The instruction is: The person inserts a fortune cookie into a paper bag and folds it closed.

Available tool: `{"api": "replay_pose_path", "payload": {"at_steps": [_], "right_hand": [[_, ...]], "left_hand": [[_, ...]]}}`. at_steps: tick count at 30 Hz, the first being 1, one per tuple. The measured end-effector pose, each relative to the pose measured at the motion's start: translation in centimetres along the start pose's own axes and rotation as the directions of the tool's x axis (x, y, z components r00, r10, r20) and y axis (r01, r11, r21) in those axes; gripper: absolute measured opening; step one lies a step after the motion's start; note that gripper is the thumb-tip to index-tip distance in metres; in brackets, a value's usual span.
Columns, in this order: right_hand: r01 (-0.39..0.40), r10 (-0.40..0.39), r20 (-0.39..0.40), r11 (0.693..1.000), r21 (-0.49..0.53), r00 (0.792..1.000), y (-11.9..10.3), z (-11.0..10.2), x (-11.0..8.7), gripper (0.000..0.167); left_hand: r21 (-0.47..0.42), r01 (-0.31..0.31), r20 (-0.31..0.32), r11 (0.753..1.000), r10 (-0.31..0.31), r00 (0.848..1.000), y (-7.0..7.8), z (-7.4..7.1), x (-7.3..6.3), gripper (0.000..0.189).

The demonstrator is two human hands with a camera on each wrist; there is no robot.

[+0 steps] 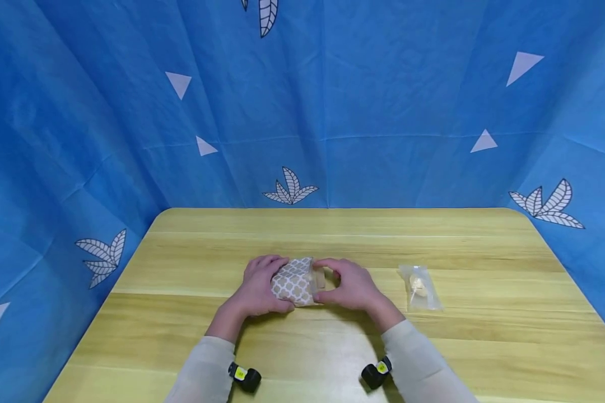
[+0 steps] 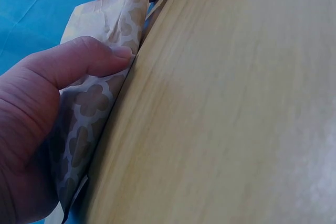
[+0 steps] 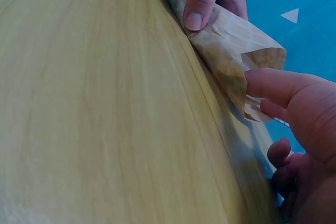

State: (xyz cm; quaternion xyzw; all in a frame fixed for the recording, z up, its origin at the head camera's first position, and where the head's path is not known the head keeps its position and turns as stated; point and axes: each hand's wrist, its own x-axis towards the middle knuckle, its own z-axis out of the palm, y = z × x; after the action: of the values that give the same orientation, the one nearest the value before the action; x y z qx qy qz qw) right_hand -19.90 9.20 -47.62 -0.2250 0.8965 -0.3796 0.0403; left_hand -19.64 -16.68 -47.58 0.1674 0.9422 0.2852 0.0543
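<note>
A paper bag [image 1: 289, 282] with a tan and white lattice pattern lies on the table between both hands, its open mouth facing right. My left hand [image 1: 259, 285] grips the bag's closed side, with the thumb pressed on the near face, as the left wrist view shows. At the mouth, my right hand [image 1: 353, 285] holds the rim between thumb and curled fingers. In the right wrist view, the paper [image 3: 218, 45] gapes where the right thumb touches its edge. What lies inside the bag is hidden.
On the wooden table [image 1: 489, 257], to the right of the hands, lies a small clear plastic bag [image 1: 426, 302] with a pale piece inside. A blue patterned curtain [image 1: 383, 101] hangs behind and beside the table. Black cameras [image 1: 373, 376] sit at both wrists.
</note>
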Motion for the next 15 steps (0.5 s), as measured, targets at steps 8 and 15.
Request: {"api": "replay_pose_path", "payload": {"at_steps": [8, 15], "right_hand": [[0.010, -0.010, -0.011, 1.000, 0.004, 1.000, 0.11, 0.20, -0.05, 0.061], [-0.023, 0.023, 0.018, 0.999, 0.021, 1.000, 0.06, -0.01, -0.14, 0.055]], "left_hand": [[0.008, -0.020, -0.006, 1.000, 0.020, 1.000, -0.23, 0.13, 0.08, 0.104], [0.004, -0.027, -0.012, 1.000, 0.027, 1.000, -0.32, 0.26, 0.16, 0.105]]}}
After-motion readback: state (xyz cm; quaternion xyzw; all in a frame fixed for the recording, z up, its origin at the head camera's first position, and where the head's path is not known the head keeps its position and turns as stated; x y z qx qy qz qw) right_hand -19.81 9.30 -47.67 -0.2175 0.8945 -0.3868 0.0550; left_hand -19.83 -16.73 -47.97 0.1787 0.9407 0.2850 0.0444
